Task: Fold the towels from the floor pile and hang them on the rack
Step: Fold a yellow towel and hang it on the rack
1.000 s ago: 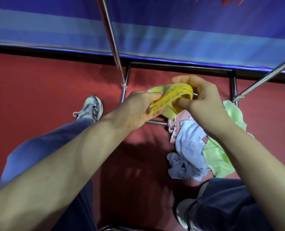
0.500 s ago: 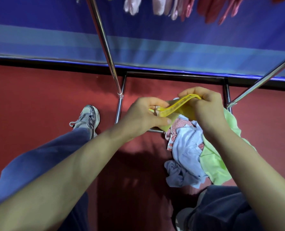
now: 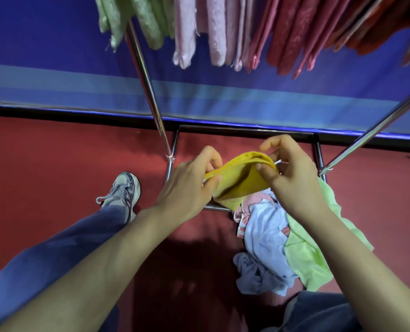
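1. Head view showed both arms stretched forward and down, forearms converging. The left hand [image 3: 187, 185] pinched the left end of a yellow towel [image 3: 240, 178] between thumb and curled fingers. The right hand [image 3: 292, 178] held the towel's right end, thumb on the near face and fingers arched over the top edge.
2. The yellow towel hung between the two hands, in the air above the floor, folded into several layers that bowed upward.
3. Counted: two hands, one held towel, and a floor pile [image 3: 271, 236] below the right hand with at least three cloths: light blue, lime green, and a pink-and-white patterned one.
4. Two slanted poles of the rack [image 3: 146, 82] rose beyond the hands, one to the left and one to the right. Green towels [image 3: 137, 17], pink towels [image 3: 206, 27] and red towels [image 3: 295, 32] hung from it above the hands; their number could not be told.
5. The towels looked like soft, nubbly terry; the poles were shiny metal tube. One grey sneaker [image 3: 122, 190] stood left of the left hand on the red floor [image 3: 55, 164].
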A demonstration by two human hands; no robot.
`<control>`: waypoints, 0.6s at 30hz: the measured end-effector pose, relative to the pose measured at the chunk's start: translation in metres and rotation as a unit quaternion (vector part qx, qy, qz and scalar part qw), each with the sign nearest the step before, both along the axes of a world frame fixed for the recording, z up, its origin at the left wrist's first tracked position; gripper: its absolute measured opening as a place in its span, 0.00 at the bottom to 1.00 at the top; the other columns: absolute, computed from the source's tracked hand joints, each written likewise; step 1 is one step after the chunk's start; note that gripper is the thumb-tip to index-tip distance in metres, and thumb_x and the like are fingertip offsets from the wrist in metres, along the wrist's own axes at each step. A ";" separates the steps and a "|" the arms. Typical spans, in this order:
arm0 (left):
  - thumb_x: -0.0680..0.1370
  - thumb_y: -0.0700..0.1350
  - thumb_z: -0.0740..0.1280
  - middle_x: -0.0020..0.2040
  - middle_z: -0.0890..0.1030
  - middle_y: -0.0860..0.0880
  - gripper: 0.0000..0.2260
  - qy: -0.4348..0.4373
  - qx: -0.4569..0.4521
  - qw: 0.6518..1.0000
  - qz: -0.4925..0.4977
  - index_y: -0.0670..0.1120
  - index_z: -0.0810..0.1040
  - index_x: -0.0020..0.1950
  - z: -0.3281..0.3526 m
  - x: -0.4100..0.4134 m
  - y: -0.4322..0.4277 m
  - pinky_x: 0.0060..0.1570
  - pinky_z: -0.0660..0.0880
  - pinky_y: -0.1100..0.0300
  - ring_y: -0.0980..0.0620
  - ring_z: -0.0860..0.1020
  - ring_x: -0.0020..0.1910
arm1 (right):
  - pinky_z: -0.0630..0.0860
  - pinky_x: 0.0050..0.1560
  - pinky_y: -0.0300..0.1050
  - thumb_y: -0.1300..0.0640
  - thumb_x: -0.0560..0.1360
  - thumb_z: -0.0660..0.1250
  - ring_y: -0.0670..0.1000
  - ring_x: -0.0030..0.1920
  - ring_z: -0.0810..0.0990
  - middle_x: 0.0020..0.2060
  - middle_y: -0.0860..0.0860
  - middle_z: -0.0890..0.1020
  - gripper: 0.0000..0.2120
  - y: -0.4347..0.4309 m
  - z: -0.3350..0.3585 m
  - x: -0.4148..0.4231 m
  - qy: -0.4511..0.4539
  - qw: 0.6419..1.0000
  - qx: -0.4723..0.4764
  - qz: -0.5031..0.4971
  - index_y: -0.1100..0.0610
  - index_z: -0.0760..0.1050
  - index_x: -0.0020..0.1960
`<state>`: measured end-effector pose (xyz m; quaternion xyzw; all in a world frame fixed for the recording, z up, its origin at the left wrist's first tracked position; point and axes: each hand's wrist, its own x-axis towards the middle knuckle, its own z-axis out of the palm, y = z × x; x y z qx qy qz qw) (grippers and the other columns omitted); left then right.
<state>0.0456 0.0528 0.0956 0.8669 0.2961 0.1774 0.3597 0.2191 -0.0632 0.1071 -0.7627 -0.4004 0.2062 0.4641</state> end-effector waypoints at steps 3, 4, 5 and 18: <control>0.75 0.38 0.69 0.46 0.75 0.55 0.15 0.021 0.053 0.997 -0.049 0.55 0.72 0.55 0.003 -0.002 0.000 0.46 0.76 0.50 0.51 0.77 0.44 | 0.72 0.38 0.35 0.72 0.70 0.66 0.45 0.31 0.74 0.38 0.49 0.80 0.17 -0.002 0.003 -0.001 -0.079 0.996 0.005 0.029 0.52 0.73 0.49; 0.75 0.37 0.67 0.48 0.73 0.55 0.16 0.030 0.068 0.995 -0.063 0.56 0.72 0.56 0.003 -0.002 0.002 0.46 0.76 0.49 0.49 0.77 0.45 | 0.69 0.38 0.30 0.73 0.69 0.65 0.42 0.33 0.75 0.38 0.47 0.80 0.18 -0.002 0.003 -0.001 -0.098 0.994 0.004 0.037 0.52 0.73 0.48; 0.75 0.37 0.66 0.50 0.72 0.56 0.17 0.038 0.073 0.994 -0.074 0.57 0.72 0.57 0.003 -0.003 0.003 0.45 0.76 0.48 0.47 0.78 0.46 | 0.68 0.38 0.29 0.74 0.68 0.64 0.41 0.35 0.75 0.38 0.46 0.80 0.19 -0.002 0.002 0.000 -0.113 0.993 0.004 0.045 0.52 0.73 0.47; 0.75 0.38 0.69 0.52 0.84 0.53 0.12 0.011 0.107 0.992 -0.063 0.46 0.85 0.56 -0.012 -0.006 0.012 0.54 0.76 0.58 0.52 0.82 0.50 | 0.66 0.39 0.35 0.64 0.69 0.68 0.56 0.36 0.81 0.37 0.53 0.82 0.09 -0.003 -0.017 0.013 -0.292 0.955 0.004 0.060 0.57 0.84 0.47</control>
